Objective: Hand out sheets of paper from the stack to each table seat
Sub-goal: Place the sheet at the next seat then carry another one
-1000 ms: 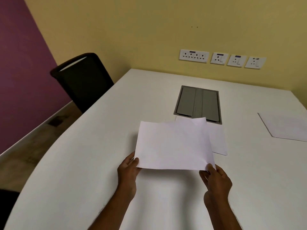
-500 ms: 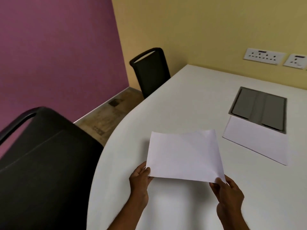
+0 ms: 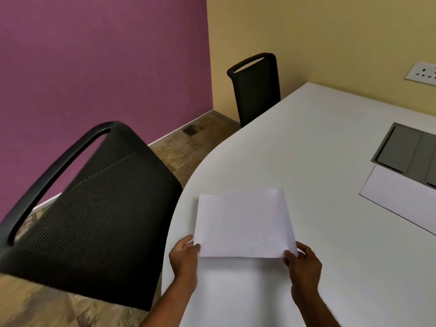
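Note:
I hold one white sheet of paper just above the white table, close to its curved left edge. My left hand pinches the sheet's near left corner and my right hand pinches its near right corner. The stack of paper lies flat on the table at the right, partly cut off by the frame edge.
A black mesh chair stands close at the left beside the table edge. A second black chair stands farther along that side. A grey cable hatch is set into the tabletop behind the stack. Wall sockets sit at far right.
My view has swung left: the stack and hatch slid to the right edge, and the near black chair came into view. Both hands carried the sheet left toward the table's curved edge.

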{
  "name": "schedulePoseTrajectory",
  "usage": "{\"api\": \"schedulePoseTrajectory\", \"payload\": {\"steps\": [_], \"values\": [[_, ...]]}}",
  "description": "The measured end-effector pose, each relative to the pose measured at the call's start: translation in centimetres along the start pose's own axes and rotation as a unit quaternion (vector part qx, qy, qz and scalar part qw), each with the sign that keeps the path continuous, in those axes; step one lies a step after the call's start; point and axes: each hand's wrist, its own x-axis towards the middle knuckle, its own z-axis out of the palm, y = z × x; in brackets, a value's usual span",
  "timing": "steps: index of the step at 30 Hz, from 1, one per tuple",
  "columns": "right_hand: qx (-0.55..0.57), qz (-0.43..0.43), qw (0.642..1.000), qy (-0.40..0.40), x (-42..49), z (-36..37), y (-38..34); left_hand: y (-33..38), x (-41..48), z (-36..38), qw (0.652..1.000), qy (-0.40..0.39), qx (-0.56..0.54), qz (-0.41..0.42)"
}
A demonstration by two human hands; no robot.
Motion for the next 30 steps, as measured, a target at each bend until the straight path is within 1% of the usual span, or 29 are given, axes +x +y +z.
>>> {"api": "schedulePoseTrajectory", "payload": {"steps": [5, 10, 15, 20, 23, 26, 30], "values": [[-0.096, -0.019, 0.995, -0.019, -0.4, 2.3, 2.4, -0.8, 2.3, -2.3, 0.997, 0.017, 0.066, 0.027], [-0.167, -0.049, 0.985, 0.002, -0.4, 3.2, 4.2, -1.7, 3.6, -2.4, 0.992, 0.015, 0.118, 0.050], [-0.220, -0.078, 0.972, 0.011, -0.1, 3.3, 4.9, -2.6, 3.7, -1.9, 0.986, 0.013, 0.155, 0.065], [-0.245, -0.085, 0.966, 0.006, 0.1, 2.9, 5.3, -3.2, 3.7, -1.8, 0.977, 0.012, 0.197, 0.087], [-0.258, -0.086, 0.962, 0.010, 0.0, 2.5, 5.7, -3.4, 3.7, -1.7, 0.961, 0.007, 0.245, 0.130], [-0.285, -0.096, 0.954, 0.006, 0.0, 2.2, 6.0, -3.5, 3.5, -1.6, 0.936, 0.007, 0.302, 0.181], [-0.325, -0.142, 0.935, 0.001, -0.1, 2.2, 6.0, -3.9, 3.1, -1.7, 0.915, 0.006, 0.329, 0.234]]}}
